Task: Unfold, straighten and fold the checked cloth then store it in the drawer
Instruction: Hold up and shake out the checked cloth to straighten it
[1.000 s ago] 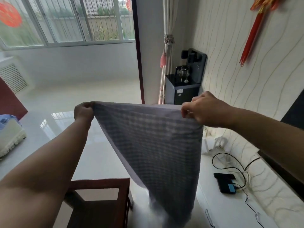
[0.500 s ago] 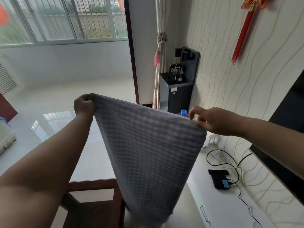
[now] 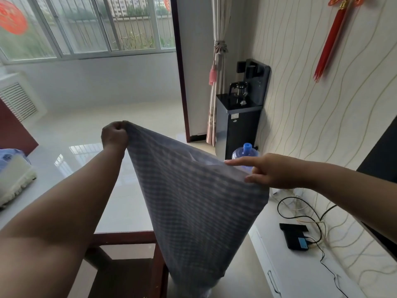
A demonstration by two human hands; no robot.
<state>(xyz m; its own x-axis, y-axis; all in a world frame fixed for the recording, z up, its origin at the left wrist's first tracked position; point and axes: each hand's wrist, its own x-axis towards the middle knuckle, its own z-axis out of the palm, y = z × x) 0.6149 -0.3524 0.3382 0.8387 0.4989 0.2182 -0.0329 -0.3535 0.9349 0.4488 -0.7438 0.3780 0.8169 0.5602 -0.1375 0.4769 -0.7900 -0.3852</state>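
The checked cloth (image 3: 197, 207), grey-blue with a fine check, hangs in the air in front of me and tapers toward the floor. My left hand (image 3: 113, 134) is a closed fist on its upper left corner. My right hand (image 3: 268, 171) meets the top edge farther right. Its index finger points left and the edge runs between the spread fingers in a loose hold. The cloth's right corner droops below that hand. A white low cabinet (image 3: 300, 274) at the lower right shows a drawer handle (image 3: 274, 282); the drawer is closed.
A dark red wooden frame with a glass top (image 3: 126, 235) stands under the cloth. On the cabinet lie a black device (image 3: 294, 235) and loose cables. A black water dispenser (image 3: 238, 125) and blue bottle (image 3: 247, 152) stand by the wall. A cushion (image 3: 12, 181) lies at left.
My right hand has dropped and loosened from a fist on the corner to spread fingers along the top edge. The cloth's right corner now sags. My left hand keeps its grip.
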